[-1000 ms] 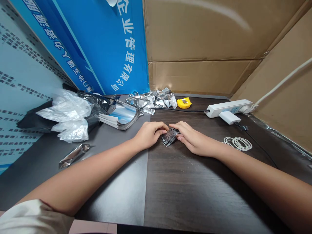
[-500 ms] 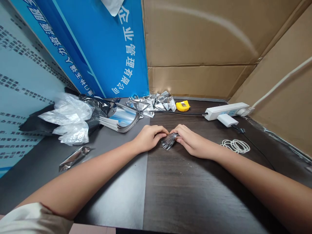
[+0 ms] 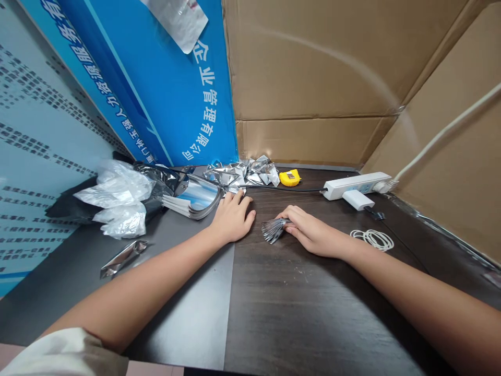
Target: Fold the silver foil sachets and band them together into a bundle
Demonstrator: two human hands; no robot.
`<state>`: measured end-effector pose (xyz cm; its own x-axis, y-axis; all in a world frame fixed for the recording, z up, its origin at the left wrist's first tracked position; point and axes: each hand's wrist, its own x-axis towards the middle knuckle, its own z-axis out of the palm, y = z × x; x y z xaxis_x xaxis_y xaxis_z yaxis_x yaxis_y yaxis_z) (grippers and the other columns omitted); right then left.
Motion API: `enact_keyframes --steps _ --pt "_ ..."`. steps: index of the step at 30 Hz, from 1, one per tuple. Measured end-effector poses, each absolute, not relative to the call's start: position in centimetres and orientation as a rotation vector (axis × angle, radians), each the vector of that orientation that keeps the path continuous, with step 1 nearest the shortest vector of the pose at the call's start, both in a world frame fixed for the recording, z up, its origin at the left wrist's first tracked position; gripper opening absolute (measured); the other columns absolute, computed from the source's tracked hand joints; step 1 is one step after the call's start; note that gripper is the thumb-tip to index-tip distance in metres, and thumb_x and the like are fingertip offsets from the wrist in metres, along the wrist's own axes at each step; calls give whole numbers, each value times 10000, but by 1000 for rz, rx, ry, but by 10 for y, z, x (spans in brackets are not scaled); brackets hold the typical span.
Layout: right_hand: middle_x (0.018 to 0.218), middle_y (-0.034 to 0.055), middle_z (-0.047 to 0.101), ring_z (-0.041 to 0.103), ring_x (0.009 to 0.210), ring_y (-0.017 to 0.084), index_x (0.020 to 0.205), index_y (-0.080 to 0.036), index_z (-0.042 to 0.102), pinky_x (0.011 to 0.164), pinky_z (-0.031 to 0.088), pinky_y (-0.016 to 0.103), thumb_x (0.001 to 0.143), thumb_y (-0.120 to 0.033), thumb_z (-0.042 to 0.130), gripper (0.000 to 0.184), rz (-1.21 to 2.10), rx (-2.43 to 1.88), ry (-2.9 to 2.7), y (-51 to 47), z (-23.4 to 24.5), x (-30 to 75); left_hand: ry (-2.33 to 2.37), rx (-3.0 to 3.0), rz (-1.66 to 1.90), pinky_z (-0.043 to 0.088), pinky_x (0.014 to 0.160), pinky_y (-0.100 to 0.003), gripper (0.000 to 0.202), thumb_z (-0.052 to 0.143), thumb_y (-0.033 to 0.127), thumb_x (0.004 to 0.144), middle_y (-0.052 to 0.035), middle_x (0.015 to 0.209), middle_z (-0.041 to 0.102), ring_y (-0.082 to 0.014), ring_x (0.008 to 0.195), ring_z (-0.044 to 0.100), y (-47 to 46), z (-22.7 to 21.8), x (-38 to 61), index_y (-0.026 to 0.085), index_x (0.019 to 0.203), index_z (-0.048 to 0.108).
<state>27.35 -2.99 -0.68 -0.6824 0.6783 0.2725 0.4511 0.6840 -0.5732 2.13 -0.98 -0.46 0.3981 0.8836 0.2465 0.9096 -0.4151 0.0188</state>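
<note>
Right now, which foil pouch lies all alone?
The lone pouch on the grey mat, far left; others sit heaped at the back or in the fanned stack under the right hand.

Our left hand (image 3: 233, 219) lies just left of the fanned packets (image 3: 272, 230), which sit under our right hand (image 3: 309, 233). Behind them lie the tape measure (image 3: 289, 178) and power strip (image 3: 354, 185). The rubber bands (image 3: 371, 238) lie to the right.

Even bright light, sharp, edges warped
</note>
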Motion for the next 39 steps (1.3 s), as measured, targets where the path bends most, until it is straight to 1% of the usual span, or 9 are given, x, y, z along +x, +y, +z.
enact_keyframes --steps 4,8,12,17,22,26,32,36,39 --pt "1061 119 613 594 1013 279 1130 -210 541 894 529 481 971 -115 438 211 654 -877 -2420 -30 -7 274 -1631 -2528 -322 465 958 -551 386 467 406 994 -141 1499 537 -372 1183 527 -10 -4 21 194 1280 614" --pt "1058 116 605 594 1010 276 1125 -207 535 890 525 467 980 -120 432 198 651 -876 -2433 -30 -7 275 -1638 -2538 -325 456 959 -557 396 461 398 996 -147 1501 539 -384 1206 524 -11 -3 21 182 1290 616" --pt "1089 124 599 591 1038 273 1164 -200 523 901 527 466 994 -136 432 204 639 -880 -2449 -29 -8 275 -1602 -2550 -328 460 979 -532 373 464 367 1001 -148 1470 569 -357 1208 535 -11 -4 19 160 1266 624" --pt "1073 114 602 596 1026 266 1162 -202 536 906 533 463 986 -128 442 214 662 -870 -2442 -28 -8 277 -1462 -2657 -370 478 973 -457 297 470 291 996 -138 1187 698 -304 1074 589 -15 -2 17 120 1155 655" --pt "1090 114 607 597 1046 262 1199 -208 539 923 530 461 999 -162 441 228 701 -844 -2468 -26 -6 283 -1358 -2772 -471 500 878 -405 241 536 260 971 -101 1010 698 -259 932 604 -21 2 13 142 1128 676" --pt "1087 104 586 592 1023 246 1164 -214 545 919 534 452 1011 -187 426 195 744 -815 -2483 -25 -2 288 -1290 -2952 -550 503 830 -346 198 614 277 953 -66 883 663 -216 876 606 -16 3 6 166 1078 720" --pt "1262 131 558 556 1195 256 1185 -217 552 1034 487 485 1002 -168 437 221 760 -732 -2520 -23 3 295 -1134 -3103 -653 500 855 -321 210 580 262 982 -75 961 654 -186 911 614 -7 3 -4 189 1037 769" --pt "1275 126 603 559 1217 257 1276 -216 527 1057 470 491 1011 -172 421 289 786 -727 -2559 -22 3 295 -1154 -3086 -657 483 846 -336 209 578 262 988 -65 932 667 -198 911 602 -6 2 -4 191 1020 772" --pt "1242 117 627 571 1183 263 1292 -221 532 1026 483 490 1006 -179 419 310 795 -789 -2580 -24 5 293 -1184 -3109 -669 477 852 -342 217 556 241 997 -64 935 676 -202 933 602 -5 2 -4 191 1013 766"
